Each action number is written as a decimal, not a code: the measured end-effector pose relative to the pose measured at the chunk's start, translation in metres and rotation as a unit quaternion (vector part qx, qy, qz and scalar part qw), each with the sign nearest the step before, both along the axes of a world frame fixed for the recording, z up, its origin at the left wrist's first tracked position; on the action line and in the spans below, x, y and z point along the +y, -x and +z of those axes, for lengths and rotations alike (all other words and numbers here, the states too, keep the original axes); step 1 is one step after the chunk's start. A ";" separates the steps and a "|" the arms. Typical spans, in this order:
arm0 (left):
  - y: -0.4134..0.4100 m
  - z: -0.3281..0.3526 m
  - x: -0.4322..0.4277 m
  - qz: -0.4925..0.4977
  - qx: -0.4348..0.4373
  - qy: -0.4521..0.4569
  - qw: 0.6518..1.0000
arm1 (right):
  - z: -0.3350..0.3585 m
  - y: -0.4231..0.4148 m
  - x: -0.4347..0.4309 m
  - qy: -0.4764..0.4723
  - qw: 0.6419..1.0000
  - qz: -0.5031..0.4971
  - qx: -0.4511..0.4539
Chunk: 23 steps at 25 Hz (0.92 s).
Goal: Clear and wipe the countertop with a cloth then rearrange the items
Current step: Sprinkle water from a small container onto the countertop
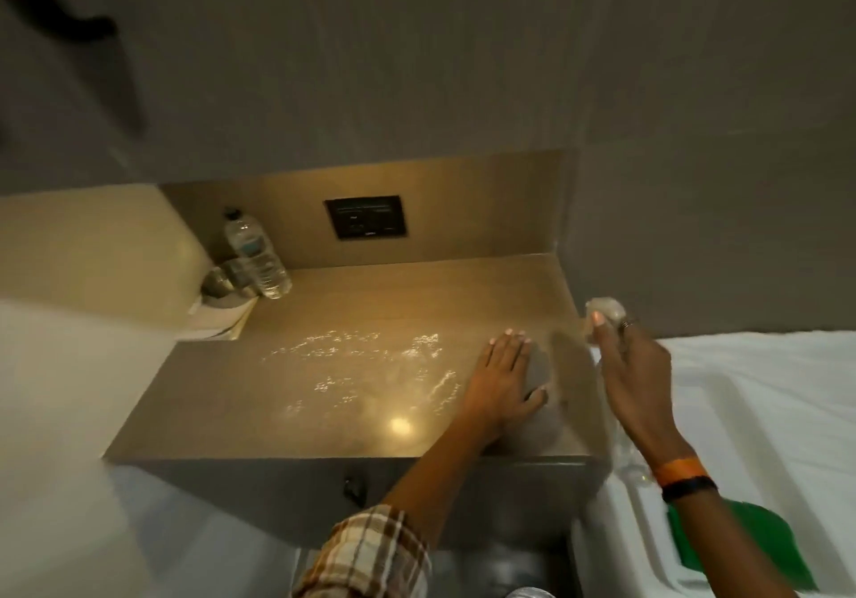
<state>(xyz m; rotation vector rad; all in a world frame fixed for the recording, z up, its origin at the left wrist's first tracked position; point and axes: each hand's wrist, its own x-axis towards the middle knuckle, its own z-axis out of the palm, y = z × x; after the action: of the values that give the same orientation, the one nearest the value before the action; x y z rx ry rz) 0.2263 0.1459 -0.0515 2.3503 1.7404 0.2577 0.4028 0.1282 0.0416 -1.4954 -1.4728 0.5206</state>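
Observation:
The beige countertop [324, 417] glistens with wet droplets across its middle. My left hand [502, 377] lies palm down on a grey cloth [541, 372] near the counter's right end, the thumb curled around the cloth's near side. My right hand [637, 368] hovers just off the counter's right edge and grips a clear spray bottle [606, 311]. The thumb rests by the bottle's white head, and its see-through body runs down under my wrist.
A plastic water bottle [255, 257] and a glass [230, 275] on a white tray [221, 319] stand in the back left corner. A black socket panel [366, 217] is set in the backsplash. White bedding [750, 384] and a green object [736, 546] lie to the right.

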 end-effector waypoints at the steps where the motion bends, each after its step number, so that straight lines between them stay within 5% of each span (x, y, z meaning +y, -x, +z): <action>1: 0.028 0.001 -0.015 0.011 0.001 -0.017 1.000 | 0.001 0.029 -0.015 0.035 0.999 0.033 0.025; 3: 0.092 0.008 -0.039 0.051 -0.019 -0.047 0.997 | -0.005 0.084 -0.038 0.083 0.992 0.094 0.033; 9: 0.353 0.025 -0.139 0.315 -0.008 -0.057 0.947 | -0.030 0.283 -0.097 0.092 0.956 0.237 -0.145; 14: 0.478 0.008 -0.159 0.330 0.030 0.015 0.944 | -0.036 0.406 -0.096 0.073 0.919 0.297 -0.248; 23: 0.503 -0.013 -0.153 0.278 0.035 0.002 0.960 | 0.030 0.398 0.045 0.093 0.938 0.096 -0.319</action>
<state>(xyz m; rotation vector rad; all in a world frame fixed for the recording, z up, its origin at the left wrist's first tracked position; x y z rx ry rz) -0.2770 -0.0075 -0.0648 1.8307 2.4017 0.2541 0.0053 0.1736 0.0715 -1.7769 -2.1367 0.3004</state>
